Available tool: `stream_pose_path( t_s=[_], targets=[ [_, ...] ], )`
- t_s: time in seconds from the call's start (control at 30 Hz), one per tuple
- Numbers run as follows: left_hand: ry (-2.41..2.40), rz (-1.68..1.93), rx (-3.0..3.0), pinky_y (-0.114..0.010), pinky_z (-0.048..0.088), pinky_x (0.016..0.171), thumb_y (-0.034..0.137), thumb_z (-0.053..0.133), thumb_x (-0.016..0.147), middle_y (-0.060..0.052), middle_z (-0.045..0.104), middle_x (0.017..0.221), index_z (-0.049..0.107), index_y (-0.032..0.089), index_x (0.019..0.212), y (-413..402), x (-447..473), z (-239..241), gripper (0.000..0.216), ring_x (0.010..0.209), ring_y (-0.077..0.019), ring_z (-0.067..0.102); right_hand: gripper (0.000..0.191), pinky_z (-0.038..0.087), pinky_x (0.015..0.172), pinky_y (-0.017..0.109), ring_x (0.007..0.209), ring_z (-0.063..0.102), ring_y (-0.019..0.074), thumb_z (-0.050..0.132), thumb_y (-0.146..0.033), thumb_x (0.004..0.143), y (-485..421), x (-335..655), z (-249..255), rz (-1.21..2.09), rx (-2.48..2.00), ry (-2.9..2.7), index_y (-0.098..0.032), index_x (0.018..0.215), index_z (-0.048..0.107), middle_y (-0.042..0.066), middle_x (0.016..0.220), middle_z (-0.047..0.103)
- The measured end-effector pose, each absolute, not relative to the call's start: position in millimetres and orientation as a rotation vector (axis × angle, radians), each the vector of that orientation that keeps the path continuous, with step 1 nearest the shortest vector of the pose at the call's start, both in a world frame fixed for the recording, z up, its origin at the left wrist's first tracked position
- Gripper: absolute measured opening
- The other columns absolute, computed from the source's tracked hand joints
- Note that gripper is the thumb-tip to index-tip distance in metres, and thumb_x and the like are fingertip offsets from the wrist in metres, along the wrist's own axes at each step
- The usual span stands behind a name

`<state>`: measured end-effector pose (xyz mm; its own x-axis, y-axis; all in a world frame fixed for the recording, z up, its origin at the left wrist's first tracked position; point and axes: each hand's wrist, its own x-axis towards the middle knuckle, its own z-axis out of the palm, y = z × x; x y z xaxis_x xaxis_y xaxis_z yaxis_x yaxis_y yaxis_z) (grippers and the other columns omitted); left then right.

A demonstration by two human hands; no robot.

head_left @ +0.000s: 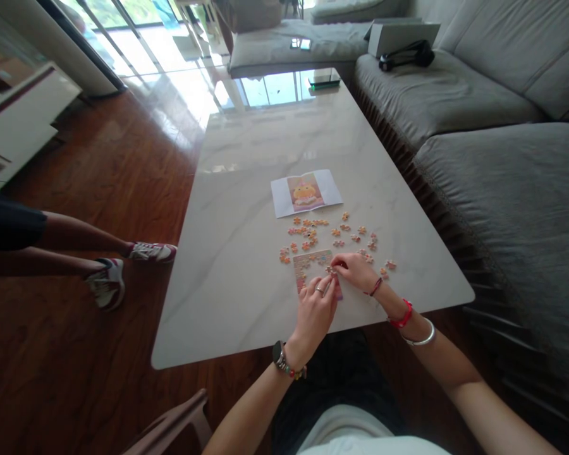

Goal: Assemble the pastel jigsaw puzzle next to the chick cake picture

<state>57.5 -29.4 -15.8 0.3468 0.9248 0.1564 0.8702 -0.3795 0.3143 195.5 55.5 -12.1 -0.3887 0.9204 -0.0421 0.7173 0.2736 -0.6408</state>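
A partly filled jigsaw puzzle [308, 260] lies flat near the front edge of the table, with assembled pieces along its borders. My right hand [358, 272] pinches a small puzzle piece [330, 270] between thumb and index finger over its right side. Stretched across the lower part of the puzzle, my left hand [315, 311] rests with fingers extended, their tips close to that piece. Its palm covers the puzzle's bottom edge. Loose puzzle pieces [309, 232] are scattered beyond and to the right of the puzzle.
A creased reference sheet [281, 196] with a yellow character lies beyond the pieces on the white marble table [227, 253]. A dark phone [324, 82] sits at the far end. A grey sofa [502, 170] runs along the right; another person's legs [85, 240] are at left.
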Motion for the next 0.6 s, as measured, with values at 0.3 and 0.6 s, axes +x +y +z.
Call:
stream_pose_path(
  t_s=[0.3, 0.6],
  targets=[
    [1.659, 0.490, 2.434, -0.038, 0.036, 0.087, 0.021, 0.042, 0.080, -0.004, 0.043, 0.124, 0.046, 0.025, 0.113, -26, 57, -22, 0.034, 0.111, -0.0222, 0.038, 0.013, 0.039, 0.067, 0.022, 0.070, 0.053, 0.0123, 0.049, -0.011, 0.071, 54, 192, -10, 0.731, -1.544, -2.326, -0.015, 0.070, 0.061, 0.003, 0.072, 0.061],
    [1.638, 0.468, 2.428, -0.039, 0.036, 0.089, 0.022, 0.041, 0.080, -0.005, 0.045, 0.122, 0.047, 0.024, 0.112, -24, 56, -22, 0.033, 0.112, -0.0218, 0.037, 0.010, 0.038, 0.067, 0.022, 0.071, 0.052, 0.0121, 0.051, -0.016, 0.074, 42, 196, -12, 0.678, -1.580, -2.301, -0.015, 0.077, 0.060, 0.004, 0.077, 0.057]
  ],
)
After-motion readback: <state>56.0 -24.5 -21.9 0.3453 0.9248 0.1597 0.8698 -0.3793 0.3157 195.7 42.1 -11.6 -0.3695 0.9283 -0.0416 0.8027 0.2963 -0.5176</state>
